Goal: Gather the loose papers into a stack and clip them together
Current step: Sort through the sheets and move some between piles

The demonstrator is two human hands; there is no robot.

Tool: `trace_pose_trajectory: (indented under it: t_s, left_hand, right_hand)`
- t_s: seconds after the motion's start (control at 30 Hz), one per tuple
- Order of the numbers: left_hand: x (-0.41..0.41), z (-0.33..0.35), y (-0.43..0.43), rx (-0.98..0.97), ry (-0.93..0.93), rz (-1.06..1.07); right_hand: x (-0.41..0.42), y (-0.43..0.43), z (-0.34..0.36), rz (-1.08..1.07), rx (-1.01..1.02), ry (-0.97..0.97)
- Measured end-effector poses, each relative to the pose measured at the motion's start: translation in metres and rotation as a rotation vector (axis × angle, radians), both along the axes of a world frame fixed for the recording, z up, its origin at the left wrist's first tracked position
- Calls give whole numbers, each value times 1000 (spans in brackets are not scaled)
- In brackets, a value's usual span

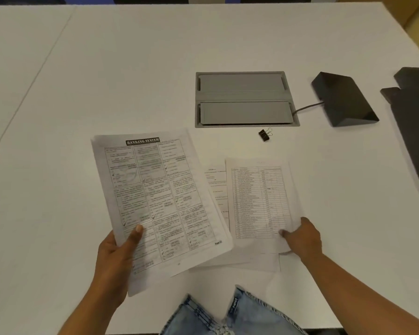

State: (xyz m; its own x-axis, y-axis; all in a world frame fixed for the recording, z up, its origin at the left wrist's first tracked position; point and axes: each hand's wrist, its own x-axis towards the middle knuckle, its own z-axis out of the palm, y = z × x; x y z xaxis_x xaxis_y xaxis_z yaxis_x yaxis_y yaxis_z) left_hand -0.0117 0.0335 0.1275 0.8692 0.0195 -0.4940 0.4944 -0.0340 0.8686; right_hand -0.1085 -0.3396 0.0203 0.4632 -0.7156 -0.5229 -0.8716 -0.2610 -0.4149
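My left hand [119, 247] grips a sheaf of printed papers [155, 197] headed "Banking System", thumb on top, lifted and tilted left of centre. My right hand [300, 235] pinches the lower right corner of a sheet with a printed table [259, 201], which lies on the white table. Another text sheet [217, 187] shows between the two, partly covered, and more paper edges stick out below. A small black binder clip [264, 135] lies on the table beyond the papers, apart from both hands.
A grey recessed cable hatch [244, 99] sits in the white table [107, 68] behind the clip. A black wedge-shaped device [344, 100] with a cable stands to its right, and a dark object [414, 122] lies at the right edge. The table's front edge is close to my jeans.
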Motion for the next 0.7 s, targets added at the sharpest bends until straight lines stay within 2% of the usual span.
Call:
trace_pose_trajectory:
  t_s: [0.1, 0.23, 0.4, 0.7]
  left_hand:
    - [0, -1, 1, -4, 1, 11]
    - [0, 0, 3, 7, 0, 7]
    - [-1, 2, 10, 13, -9, -8]
    - [1, 8, 36, 23, -19, 9]
  right_hand:
    - [-1, 4, 2, -98, 128, -163]
    - [-3, 27, 14, -124, 177, -302]
    - [5, 65, 15, -42, 175, -191]
    - [15, 107, 10, 222, -91, 6]
